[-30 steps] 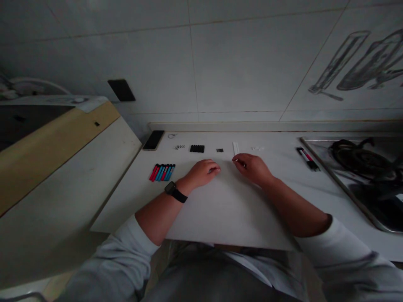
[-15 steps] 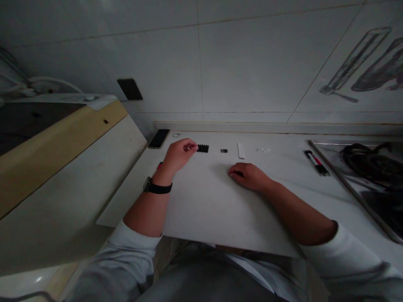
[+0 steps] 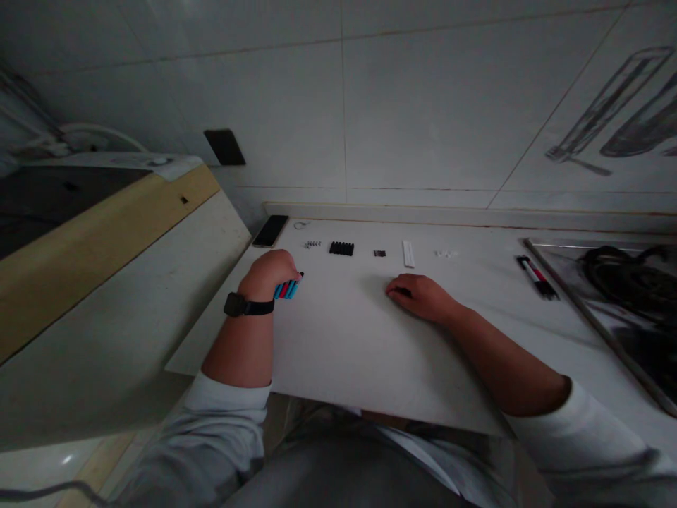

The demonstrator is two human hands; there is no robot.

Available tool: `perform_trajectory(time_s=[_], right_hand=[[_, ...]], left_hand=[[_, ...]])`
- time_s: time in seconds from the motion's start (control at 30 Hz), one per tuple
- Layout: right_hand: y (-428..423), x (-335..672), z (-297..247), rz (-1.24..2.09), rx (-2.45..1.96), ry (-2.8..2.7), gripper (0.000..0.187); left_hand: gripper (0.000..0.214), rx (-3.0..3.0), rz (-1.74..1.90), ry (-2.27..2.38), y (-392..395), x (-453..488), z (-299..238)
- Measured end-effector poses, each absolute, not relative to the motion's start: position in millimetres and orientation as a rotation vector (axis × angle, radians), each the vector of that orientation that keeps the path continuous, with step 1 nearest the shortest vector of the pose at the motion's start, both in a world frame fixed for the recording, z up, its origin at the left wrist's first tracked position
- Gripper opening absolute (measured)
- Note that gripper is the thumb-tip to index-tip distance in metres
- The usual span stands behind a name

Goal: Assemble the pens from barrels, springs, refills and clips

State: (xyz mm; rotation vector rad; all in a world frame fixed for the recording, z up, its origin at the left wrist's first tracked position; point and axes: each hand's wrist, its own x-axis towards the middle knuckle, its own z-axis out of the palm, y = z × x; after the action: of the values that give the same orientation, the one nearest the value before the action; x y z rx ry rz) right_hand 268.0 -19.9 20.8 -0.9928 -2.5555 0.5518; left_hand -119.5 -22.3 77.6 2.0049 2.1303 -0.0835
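Note:
My left hand (image 3: pixel 275 271), with a dark watch on its wrist, reaches down at the left of the white worktop. Its fingers are bent closed at a row of short blue and red tubes (image 3: pixel 285 290), partly covering them. A small dark tip shows by the fingertips; what the fingers grip is hidden. My right hand (image 3: pixel 417 295) rests on its side on the worktop, thumb and fingers curled together, their contents, if any, out of sight. Beyond the hands lie small coils like springs (image 3: pixel 313 245), ribbed black pieces (image 3: pixel 341 248), small dark bits (image 3: pixel 379 253) and white sticks (image 3: pixel 408 254).
Small clear pieces (image 3: pixel 446 254) lie right of the white sticks. Dark pens with red and white parts (image 3: pixel 537 277) lie beside the gas hob (image 3: pixel 629 282). A phone (image 3: pixel 271 231) and a ring-shaped item (image 3: pixel 300 226) sit at the back left. A tiled wall bounds the back.
My left hand has moved from the black pieces towards me and to the left, onto the coloured tubes. The springs are uncovered now. My right hand has stayed put.

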Motion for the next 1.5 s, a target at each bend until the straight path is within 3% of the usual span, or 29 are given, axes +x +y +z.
perform_trajectory(time_s=[0.4, 0.57, 0.7, 0.8, 0.93, 1.3, 1.5], right_hand=[[-21.1, 266.3, 22.6, 0.552, -1.020, -2.555, 0.020], [-21.2, 267.0, 21.4, 0.553, -1.025, -2.548, 0.021], [-20.8, 267.2, 21.1, 0.545, -1.025, -2.555, 0.023], [-20.4, 266.9, 21.3, 0.536, -1.032, -2.566, 0.024], [-20.5, 266.8, 21.8, 0.547, -1.024, -2.569, 0.024], [-18.1, 266.5, 18.1, 0.519, -1.015, -2.574, 0.024], [-18.1, 266.1, 16.0, 0.498, -1.029, -2.551, 0.022]], left_hand=[[0.028, 2.051, -0.148, 1.945, -21.3, -108.4, 74.7], [0.014, 2.135, 0.016, 1.820, -18.5, -80.4, 57.9], [0.020, 2.200, 0.161, 1.790, -19.1, -62.7, 45.8], [0.028, 2.181, 0.008, 1.789, -22.0, -60.4, 46.5], [0.019, 2.177, -0.179, 1.778, -26.4, -59.3, 53.8], [0.013, 2.326, 0.508, 1.616, -33.9, -35.2, 65.0], [0.009, 2.399, 0.568, 1.554, -35.6, -27.1, 58.5]])
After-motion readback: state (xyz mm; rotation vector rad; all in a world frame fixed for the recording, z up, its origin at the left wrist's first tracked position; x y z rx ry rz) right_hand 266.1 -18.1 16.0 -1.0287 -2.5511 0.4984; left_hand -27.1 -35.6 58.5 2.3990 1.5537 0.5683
